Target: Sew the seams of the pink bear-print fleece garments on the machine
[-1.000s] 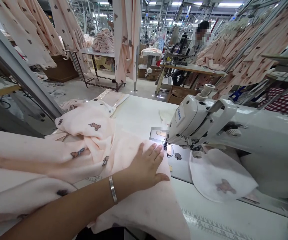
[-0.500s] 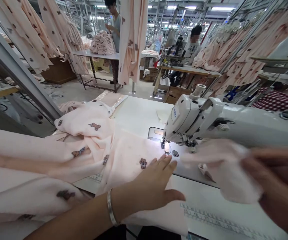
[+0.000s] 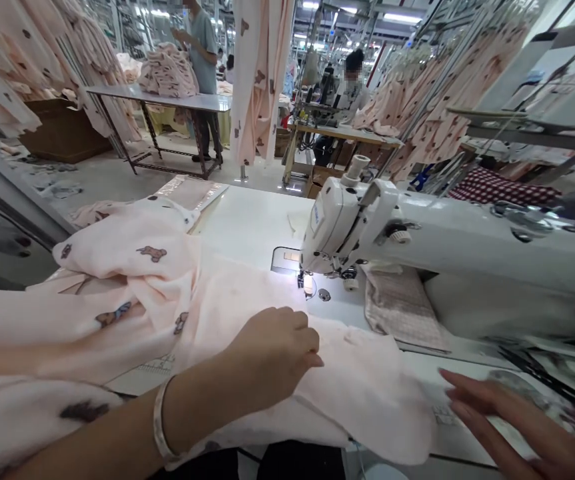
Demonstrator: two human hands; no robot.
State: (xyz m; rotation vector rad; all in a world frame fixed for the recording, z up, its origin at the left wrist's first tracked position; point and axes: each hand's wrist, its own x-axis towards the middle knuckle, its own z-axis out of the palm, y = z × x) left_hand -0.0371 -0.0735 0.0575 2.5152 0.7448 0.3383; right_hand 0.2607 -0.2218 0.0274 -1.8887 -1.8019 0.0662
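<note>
your left hand (image 3: 272,352) lies on the pink cloth (image 3: 347,373), fingers curled in together; whether they pinch a fold is hidden. a bangle (image 3: 160,427) sits on that wrist. the cloth is spread on the bench (image 3: 247,223) in front of the sewing machine (image 3: 367,227), its near edge hanging over the bench front, its far edge just short of the needle (image 3: 307,283). your right hand (image 3: 507,423) is flat, fingers spread apart and empty, low over the bench just right of the cloth. a checked piece (image 3: 402,307) lies under the machine arm.
</note>
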